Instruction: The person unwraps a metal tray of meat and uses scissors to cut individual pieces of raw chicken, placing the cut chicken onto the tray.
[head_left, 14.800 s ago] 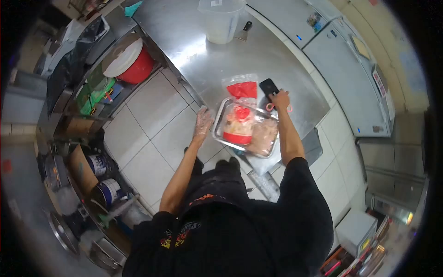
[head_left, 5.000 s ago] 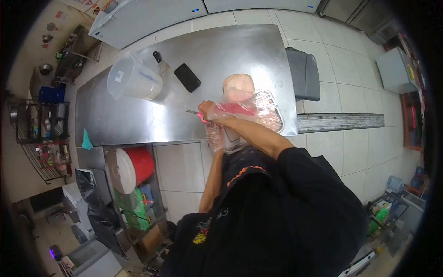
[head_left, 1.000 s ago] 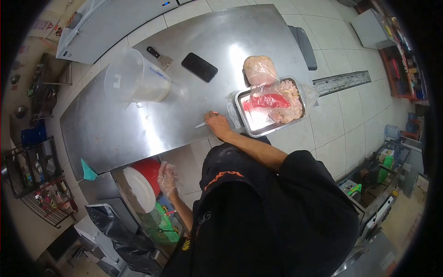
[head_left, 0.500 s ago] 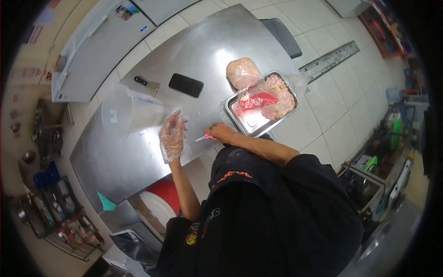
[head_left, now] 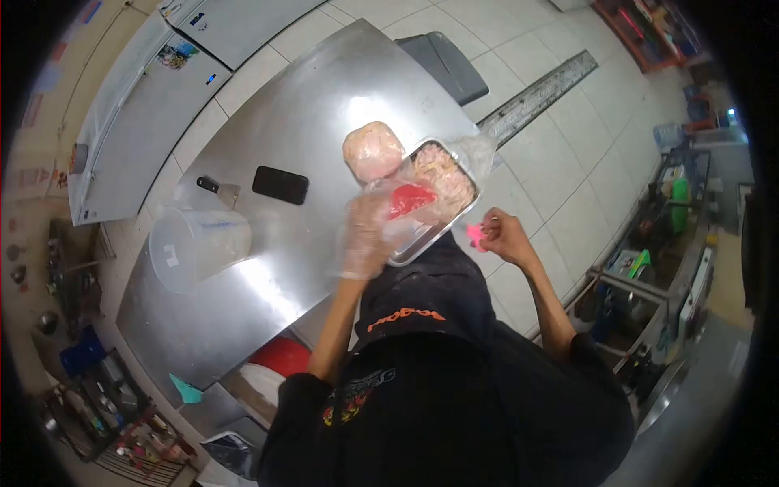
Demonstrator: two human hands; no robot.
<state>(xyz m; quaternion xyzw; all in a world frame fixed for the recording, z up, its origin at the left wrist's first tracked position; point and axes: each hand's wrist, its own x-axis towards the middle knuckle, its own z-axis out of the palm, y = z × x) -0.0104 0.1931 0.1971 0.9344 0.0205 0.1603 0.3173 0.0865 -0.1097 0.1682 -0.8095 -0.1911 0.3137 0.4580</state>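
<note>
My left hand [head_left: 367, 237], in a clear plastic glove, reaches over the near-left edge of the metal tray [head_left: 403, 261]. Its fingers are smeared and lie close to a red packet [head_left: 411, 200] in clear plastic, so I cannot tell whether they grip it. Pale raw chopped meat [head_left: 448, 180] fills the far right part of the tray. Beside the tray rests a rounded bag of meat [head_left: 373, 152]. Off the table to the right, my bare right hand [head_left: 506, 238] is closed on pink-handled scissors [head_left: 477, 236]; their blades barely show.
A black phone [head_left: 280, 185], a scraper [head_left: 217, 190] and a clear plastic container [head_left: 199, 246] stand on the steel table [head_left: 284, 105]. A red bucket [head_left: 280, 355] is below the near edge. Loose clear plastic [head_left: 477, 156] hangs over the tray's right end.
My left hand has moved right, from beside the container to over the tray. My right hand has carried the scissors from the table edge out to the right of the tray. The view has shifted.
</note>
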